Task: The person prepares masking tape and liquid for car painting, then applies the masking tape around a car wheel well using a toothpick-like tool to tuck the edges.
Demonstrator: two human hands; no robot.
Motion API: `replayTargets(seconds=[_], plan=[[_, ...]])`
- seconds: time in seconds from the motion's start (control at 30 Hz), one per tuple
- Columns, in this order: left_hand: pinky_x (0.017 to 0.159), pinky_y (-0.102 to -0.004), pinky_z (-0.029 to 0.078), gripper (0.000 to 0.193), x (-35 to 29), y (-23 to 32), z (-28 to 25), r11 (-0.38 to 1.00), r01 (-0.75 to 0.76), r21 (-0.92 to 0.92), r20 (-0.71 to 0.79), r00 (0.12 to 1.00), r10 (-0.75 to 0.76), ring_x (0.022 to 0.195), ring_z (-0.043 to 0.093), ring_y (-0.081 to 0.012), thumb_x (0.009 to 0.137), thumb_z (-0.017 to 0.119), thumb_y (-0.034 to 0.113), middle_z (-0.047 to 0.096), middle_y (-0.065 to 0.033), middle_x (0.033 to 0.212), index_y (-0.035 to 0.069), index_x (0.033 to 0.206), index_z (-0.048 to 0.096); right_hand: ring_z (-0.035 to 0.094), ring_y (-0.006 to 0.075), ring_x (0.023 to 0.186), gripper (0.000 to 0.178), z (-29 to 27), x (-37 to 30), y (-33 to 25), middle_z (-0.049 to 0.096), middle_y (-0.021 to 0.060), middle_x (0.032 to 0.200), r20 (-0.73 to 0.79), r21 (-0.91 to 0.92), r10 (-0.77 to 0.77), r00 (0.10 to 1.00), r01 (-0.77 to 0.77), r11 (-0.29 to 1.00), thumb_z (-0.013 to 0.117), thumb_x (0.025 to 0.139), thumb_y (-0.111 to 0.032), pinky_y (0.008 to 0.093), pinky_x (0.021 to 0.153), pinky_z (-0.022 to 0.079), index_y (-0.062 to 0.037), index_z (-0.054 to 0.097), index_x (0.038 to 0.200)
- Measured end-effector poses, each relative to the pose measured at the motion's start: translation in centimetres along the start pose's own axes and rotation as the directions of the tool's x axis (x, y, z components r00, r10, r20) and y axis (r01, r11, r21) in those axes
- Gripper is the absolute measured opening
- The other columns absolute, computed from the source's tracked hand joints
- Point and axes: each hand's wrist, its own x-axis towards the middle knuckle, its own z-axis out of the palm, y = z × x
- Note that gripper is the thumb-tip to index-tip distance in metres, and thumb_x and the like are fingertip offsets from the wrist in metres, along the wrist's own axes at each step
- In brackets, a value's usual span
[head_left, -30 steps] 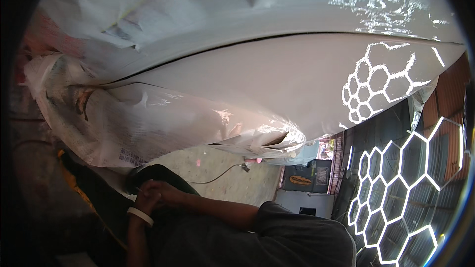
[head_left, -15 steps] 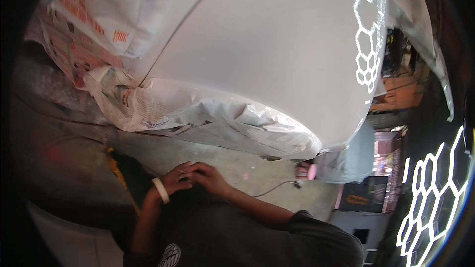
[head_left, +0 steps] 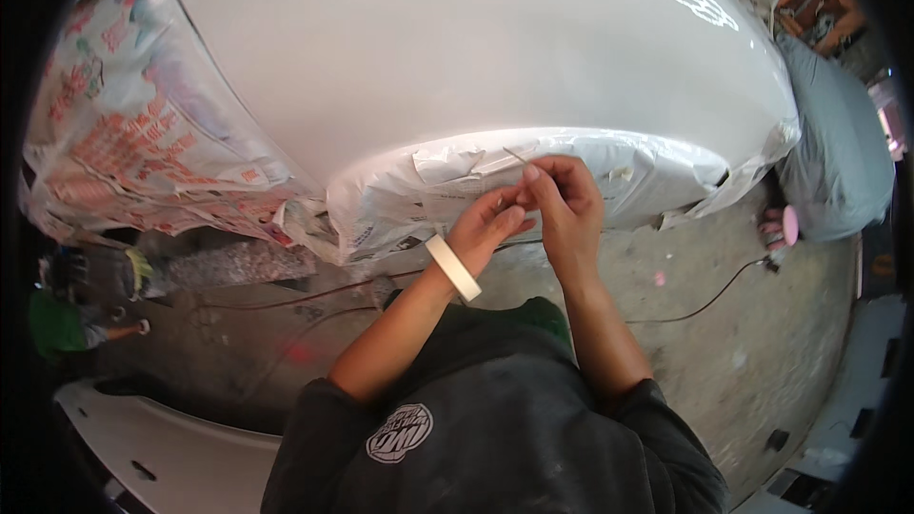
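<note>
My right hand point(head_left: 569, 205) pinches a thin, pale sliver point(head_left: 514, 155) that sticks out past its thumb and forefinger. Close beside it, fingertips nearly meeting, is my left hand point(head_left: 487, 221). Its fingers are curled together, and what they hold is too small to make out. A roll of cream masking tape point(head_left: 453, 268) sits around my left wrist like a bracelet. Both hands are in front of a glossy white car fender point(head_left: 457, 57). Masking paper point(head_left: 381, 212), partly printed like newspaper, lines the wheel arch below the painted edge.
Printed plastic sheeting point(head_left: 143, 124) covers the car on the left. A person in green point(head_left: 59, 324) is at the far left. A loose white body panel point(head_left: 181, 447) lies lower left. On the right are a grey covered object point(head_left: 828, 138), a pink round pad point(head_left: 789, 226) and a cord point(head_left: 700, 312).
My view has turned and levelled, so the fender now spans the top. My hands have risen toward the papered wheel arch, and the thin sliver now shows in my right fingers.
</note>
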Motion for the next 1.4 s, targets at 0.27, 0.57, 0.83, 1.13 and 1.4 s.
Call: replayTargets(seconds=[0.27, 0.57, 0.83, 1.13, 1.4], plan=[[0.108, -0.0424, 0.039, 0.053, -0.3, 3.1, -0.8, 0.929, 0.048, 0.368, 0.025, 0.998, -0.062, 0.132, 0.042, -0.027, 0.097, 0.055, 0.031, 0.046, -0.0157, 0.138, -0.003, 0.136, 0.043, 0.05, 0.0056, 0.073, 0.006, -0.4, 0.2, 0.6, 0.057, -0.0009, 0.088, -0.175, 0.153, -0.208, 0.963, 0.235, 0.96, 0.064, 0.09, -0.007, 0.0208, 0.066, 0.041, -0.002, 0.062, 0.094], [0.112, -0.0416, 0.032, 0.07, 0.5, 5.5, -3.2, 0.901, 0.146, 0.409, 0.219, 0.943, -0.252, 0.137, 0.036, -0.0267, 0.092, 0.062, 0.04, 0.04, -0.0169, 0.144, -0.004, 0.14, 0.037, 0.052, 0.0056, 0.075, 0.01, 2.8, -1.6, -0.3, 0.058, -0.0012, 0.087, -0.411, 0.31, 0.0, 0.912, 0.14, 0.94, 0.066, 0.089, -0.009, 0.0205, 0.069, 0.042, -0.0028, 0.063, 0.096], [0.114, -0.0383, 0.026, 0.104, 0.8, 6.6, -4.4, 0.902, 0.237, 0.36, 0.292, 0.89, -0.35, 0.136, 0.036, -0.0257, 0.078, 0.067, 0.064, 0.037, -0.0154, 0.145, -0.008, 0.143, 0.027, 0.053, 0.0071, 0.075, 0.007, 7.5, -1.2, 4.0, 0.057, 0.0, 0.084, -0.586, 0.25, 0.02, 0.81, 0.157, 0.955, 0.064, 0.087, -0.005, 0.0211, 0.068, 0.042, 0.0005, 0.064, 0.09], [0.113, -0.037, 0.026, 0.114, 0.2, 8.1, -4.7, 0.826, 0.261, 0.5, 0.187, 0.898, -0.397, 0.139, 0.029, -0.0235, 0.077, 0.049, 0.08, 0.027, -0.0123, 0.15, -0.004, 0.147, 0.018, 0.059, 0.0175, 0.066, 0.005, 9.6, 0.3, 3.7, 0.059, 0.0075, 0.078, -0.686, -0.032, -0.231, 0.69, 0.288, 0.957, 0.065, 0.081, -0.003, 0.0287, 0.06, 0.046, -0.0007, 0.065, 0.086], [0.115, -0.0367, 0.023, 0.114, 0.7, 7.4, -5.1, 0.848, 0.173, 0.501, 0.302, 0.883, -0.359, 0.141, 0.023, -0.0227, 0.078, 0.04, 0.084, 0.024, -0.0091, 0.151, -0.003, 0.148, 0.016, 0.06, 0.018, 0.064, 0.005, 9.7, 1.2, 3.9, 0.059, 0.0074, 0.078, -0.696, -0.1, -0.263, 0.668, 0.273, 0.957, 0.064, 0.08, -0.003, 0.0293, 0.058, 0.047, -0.0018, 0.064, 0.084]])
